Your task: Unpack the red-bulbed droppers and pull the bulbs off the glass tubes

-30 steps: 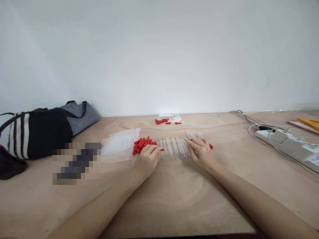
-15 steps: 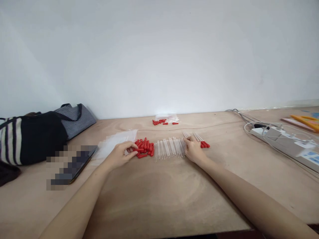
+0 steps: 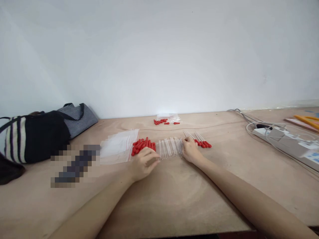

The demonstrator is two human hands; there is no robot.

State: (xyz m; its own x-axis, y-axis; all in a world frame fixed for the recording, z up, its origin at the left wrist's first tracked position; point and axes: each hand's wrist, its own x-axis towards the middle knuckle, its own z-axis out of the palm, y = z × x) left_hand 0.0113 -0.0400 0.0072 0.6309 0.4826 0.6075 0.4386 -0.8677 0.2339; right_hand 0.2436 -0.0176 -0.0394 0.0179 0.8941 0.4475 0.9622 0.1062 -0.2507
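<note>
My left hand point(image 3: 146, 165) is low over the table, thumb and forefinger apart beside the left end of a row of thin clear dropper tubes point(image 3: 169, 148). No red bulb shows between those fingers. Just behind it lies a heap of red rubber bulbs point(image 3: 142, 146), partly covered by the hand. At the row's right end is my right hand point(image 3: 191, 150), its fingers closed together against the last tubes; what they grip is hidden. Past its knuckles, several droppers with red bulbs fitted point(image 3: 204, 144) lie side by side, tips pointing away.
Clear zip bags point(image 3: 117, 146) are fanned out left of the heap. More red bulbs point(image 3: 160, 121) and a clear bag lie near the wall. A blurred dark device point(image 3: 77, 164) and black striped bags point(image 3: 45, 136) are at left. On the right stand a power strip point(image 3: 286, 142) and cables.
My left hand has moved right and nearer me, from the red heap to the tubes; the bulb it pinched is no longer visible. My right hand stays at the row's right end.
</note>
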